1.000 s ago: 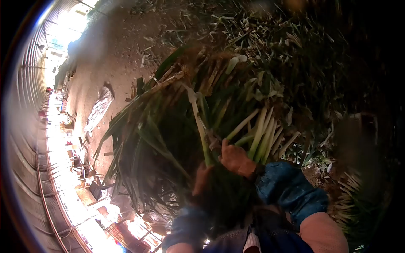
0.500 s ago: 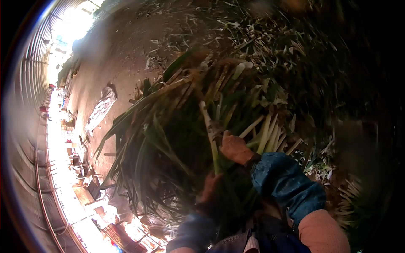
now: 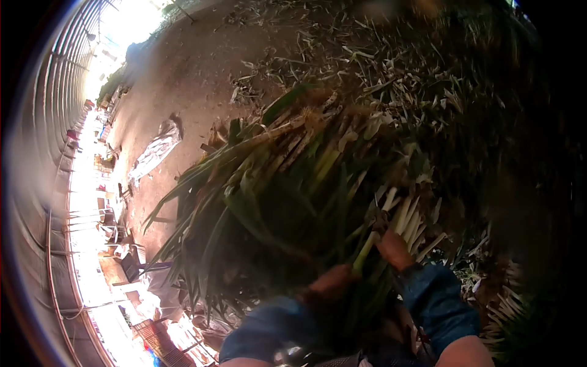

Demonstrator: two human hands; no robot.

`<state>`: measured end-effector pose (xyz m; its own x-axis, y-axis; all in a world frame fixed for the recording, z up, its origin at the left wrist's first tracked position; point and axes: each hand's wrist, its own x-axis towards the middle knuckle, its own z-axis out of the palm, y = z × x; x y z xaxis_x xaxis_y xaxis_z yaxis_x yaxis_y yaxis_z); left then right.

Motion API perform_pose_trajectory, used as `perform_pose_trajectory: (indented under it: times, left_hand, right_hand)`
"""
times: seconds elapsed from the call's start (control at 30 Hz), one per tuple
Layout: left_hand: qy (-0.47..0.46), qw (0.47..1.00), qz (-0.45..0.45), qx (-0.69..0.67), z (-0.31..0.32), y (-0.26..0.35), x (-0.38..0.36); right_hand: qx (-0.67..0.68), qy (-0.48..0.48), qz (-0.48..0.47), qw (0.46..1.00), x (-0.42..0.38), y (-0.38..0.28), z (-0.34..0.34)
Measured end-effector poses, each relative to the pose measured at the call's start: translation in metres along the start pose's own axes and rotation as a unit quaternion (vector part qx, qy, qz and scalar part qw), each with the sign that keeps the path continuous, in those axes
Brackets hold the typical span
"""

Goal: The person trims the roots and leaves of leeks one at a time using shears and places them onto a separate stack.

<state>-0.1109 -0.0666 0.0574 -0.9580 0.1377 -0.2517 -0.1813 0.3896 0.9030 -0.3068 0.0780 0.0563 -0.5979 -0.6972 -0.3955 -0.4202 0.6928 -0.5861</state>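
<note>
A large heap of leeks, long green leaves with pale stalks, lies before me. My right hand, in a blue sleeve cover, is closed at the upper, root end of one leek. Lower and to the left, my left hand is closed round the green part of that same leek; motion and shade blur its fingers. Just right of my right hand, several pale leek stalks lie side by side.
Leaf scraps cover the ground beyond the heap. A crumpled whitish sack lies on the bare brown floor. More pale stalks sit at lower right. Crates stand along the bright left side.
Both hands have moved right across the heap with the leek, my left hand also rising. The leek, upright before, now slants and sits closer to the pale stalks. The view has shifted slightly.
</note>
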Motion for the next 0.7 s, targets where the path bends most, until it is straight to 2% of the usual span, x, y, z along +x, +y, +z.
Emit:
perform_pose_trajectory:
  times: [0.03, 0.07, 0.1, 0.13, 0.17, 0.2, 0.23, 0.3, 0.4, 0.47, 0.5, 0.53, 0.63, 0.7]
  left_hand:
    - [-0.082, 0.995, 0.012, 0.059, -0.040, 0.008, 0.015]
    - [0.002, 0.963, -0.177, 0.203, -0.075, 0.027, 0.028]
    - [0.262, 0.924, 0.005, 0.279, -0.121, 0.023, 0.025]
    - [0.281, 0.882, -0.069, 0.371, -0.189, 0.051, 0.038]
    - [0.376, 0.815, -0.058, 0.437, -0.239, 0.037, 0.043]
    - [0.388, 0.718, -0.062, 0.575, -0.294, 0.011, 0.045]
    - [0.406, 0.714, -0.229, 0.523, -0.323, 0.018, 0.050]
    - [0.336, 0.713, -0.279, 0.548, -0.382, 0.000, 0.038]
    - [0.353, 0.809, -0.281, 0.377, -0.368, 0.043, 0.042]
    - [0.318, 0.801, -0.350, 0.367, -0.387, -0.001, 0.046]
    - [0.297, 0.804, -0.378, 0.349, -0.386, 0.009, 0.049]
    - [0.277, 0.806, -0.403, 0.333, -0.384, 0.020, 0.052]
    - [0.209, 0.815, -0.317, 0.438, -0.359, 0.054, 0.049]
    - [0.249, 0.816, -0.358, 0.379, -0.358, 0.022, 0.054]
  right_hand:
    - [0.018, 0.014, -0.004, 1.000, -0.011, -0.006, -0.014]
    - [0.038, 0.027, -0.007, 0.999, -0.019, -0.008, -0.017]
    - [0.026, 0.018, 0.049, 0.998, -0.022, 0.006, -0.002]
    - [0.054, -0.028, 0.117, 0.991, -0.025, 0.034, 0.030]
    - [0.065, -0.062, 0.160, 0.983, -0.029, 0.034, 0.033]
    - [0.060, -0.088, 0.178, 0.978, -0.038, 0.009, 0.017]
    - [0.056, -0.104, 0.174, 0.978, -0.043, -0.018, -0.004]
    - [0.054, -0.128, 0.177, 0.974, -0.059, -0.054, -0.033]
    - [0.037, 0.076, -0.017, 0.996, -0.085, -0.050, -0.011]
    - [0.070, -0.028, 0.060, 0.995, -0.089, -0.052, -0.009]
    - [0.089, -0.085, 0.098, 0.988, -0.092, -0.055, -0.008]
    - [0.101, -0.079, 0.075, 0.989, -0.091, -0.061, -0.008]
    - [0.120, -0.059, 0.014, 0.991, -0.080, -0.080, -0.004]
    - [0.104, -0.040, -0.013, 0.994, -0.073, -0.088, 0.000]
